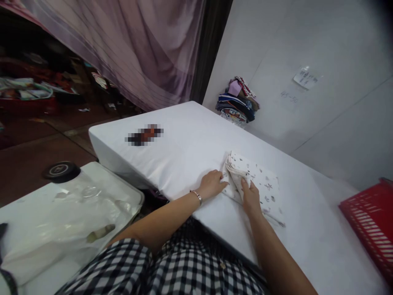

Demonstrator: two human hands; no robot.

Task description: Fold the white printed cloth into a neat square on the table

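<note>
A white cloth with a small brown and grey leaf-like print lies on the white-covered table, its left part folded over in layers. My right hand is closed on the folded flap, with the thumb and fingers around its edge. At the cloth's left side, my left hand has its fingers and thumb closed on the edge. The fingertips of the left hand are partly hidden by the fabric. The right part of the cloth lies flat on the table.
A stack of folded clothes stands at the table's far edge by the wall. A red plastic basket is at the right. At left, a second white table holds clear plastic and a black round object. A blurred-out item lies on the main table.
</note>
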